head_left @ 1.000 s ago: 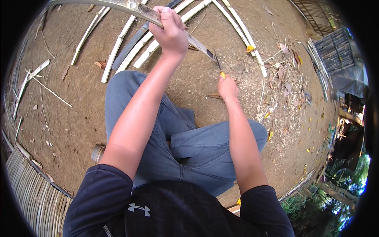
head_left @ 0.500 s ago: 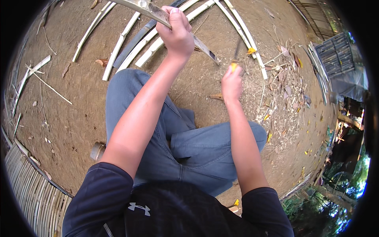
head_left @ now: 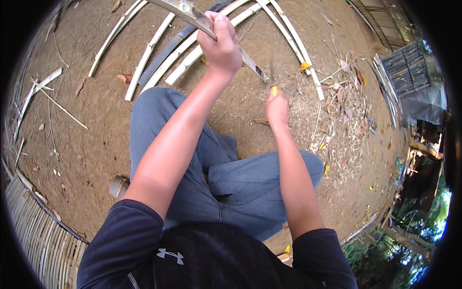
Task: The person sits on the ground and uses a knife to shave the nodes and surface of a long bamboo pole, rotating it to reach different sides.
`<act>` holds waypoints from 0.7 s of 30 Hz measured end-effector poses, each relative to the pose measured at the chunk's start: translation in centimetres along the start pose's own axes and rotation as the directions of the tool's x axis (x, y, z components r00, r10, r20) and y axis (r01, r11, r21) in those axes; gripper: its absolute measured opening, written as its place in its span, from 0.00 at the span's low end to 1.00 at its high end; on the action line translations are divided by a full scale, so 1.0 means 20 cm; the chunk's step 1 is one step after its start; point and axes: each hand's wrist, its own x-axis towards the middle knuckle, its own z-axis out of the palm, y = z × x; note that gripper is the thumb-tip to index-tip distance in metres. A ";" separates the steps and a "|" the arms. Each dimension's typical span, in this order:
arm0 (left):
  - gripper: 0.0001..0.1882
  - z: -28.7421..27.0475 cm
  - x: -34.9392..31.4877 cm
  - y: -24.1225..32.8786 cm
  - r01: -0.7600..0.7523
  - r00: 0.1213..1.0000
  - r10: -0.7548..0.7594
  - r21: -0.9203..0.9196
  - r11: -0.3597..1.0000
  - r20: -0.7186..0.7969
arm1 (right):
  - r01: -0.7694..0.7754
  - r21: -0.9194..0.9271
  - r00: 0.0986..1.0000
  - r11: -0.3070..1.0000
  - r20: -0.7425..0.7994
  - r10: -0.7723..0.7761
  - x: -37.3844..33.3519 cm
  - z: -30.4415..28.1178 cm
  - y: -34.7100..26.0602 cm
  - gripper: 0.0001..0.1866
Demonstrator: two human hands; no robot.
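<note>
My left hand (head_left: pixel 221 50) is closed round a split bamboo strip (head_left: pixel 186 14). The strip slants from the top edge down to the right, its lower end lying near the blade of a knife. That knife (head_left: pixel 274 90) has a yellow handle and a thin dark blade, blurred by motion and pointing away from me. My right hand (head_left: pixel 277 110) grips the handle, to the right of the strip and a little nearer to me. Whether the blade touches the strip I cannot tell.
Pale bamboo strips (head_left: pixel 149 45) and a dark strip (head_left: pixel 166 50) lie on the dirt ahead. Shavings and dry leaves (head_left: pixel 347 114) litter the ground at right. A slatted bamboo panel (head_left: pixel 41 236) is at lower left, a brown cylindrical object (head_left: pixel 119 187) beside my left leg.
My right hand and the knife have moved left, toward the end of the bamboo strip, and slightly nearer to me. My left hand has shifted a little right and nearer with the strip.
</note>
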 end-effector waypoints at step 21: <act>0.10 0.04 -0.02 0.07 0.083 0.996 -0.083 -0.024 0.996 0.015 | 0.131 0.002 0.991 0.991 -0.004 -0.131 -0.10 -0.02 -0.07 0.17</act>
